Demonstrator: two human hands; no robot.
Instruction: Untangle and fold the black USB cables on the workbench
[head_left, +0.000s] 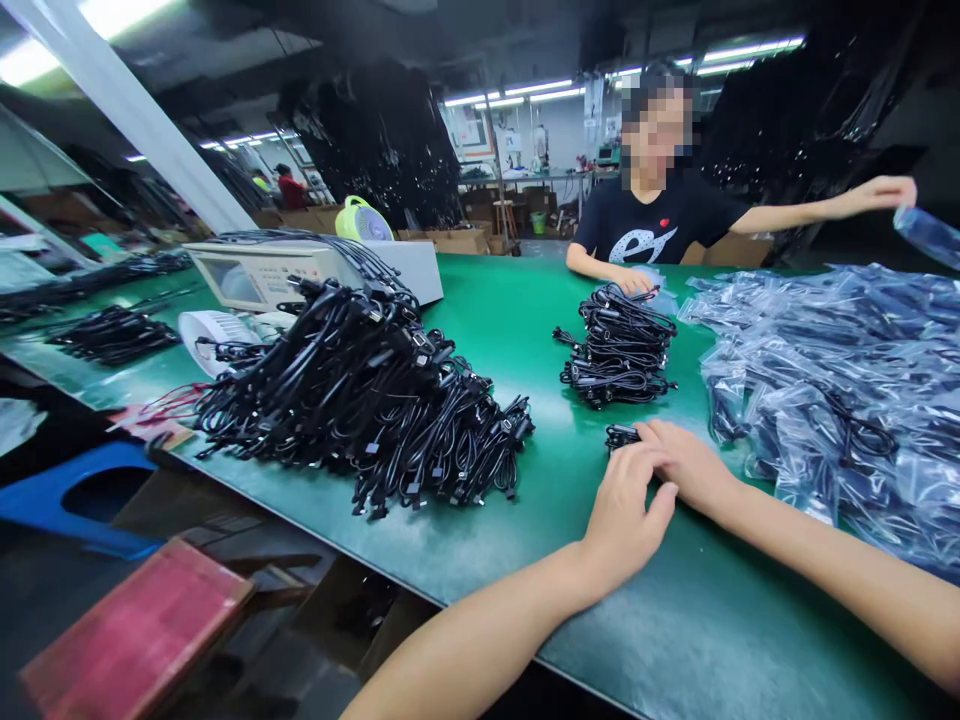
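A small bundle of black cable lies on the green tabletop, mostly covered by my fingers. My left hand is curled over its near side, thumb pointing toward the right. Against it, my right hand closes on the bundle's right end, and the fingers of both hands overlap. Just beyond stands a neat stack of coiled black cables. To the left is a large heap of loose, tied black cables with connectors showing. On the right, many clear plastic bags with black cables inside are piled up.
Across the green table, a co-worker in a black T-shirt holds a clear bag out to one side. A beige instrument and a green fan stand behind the heap. Below the near edge are a red-topped stool and blue stool.
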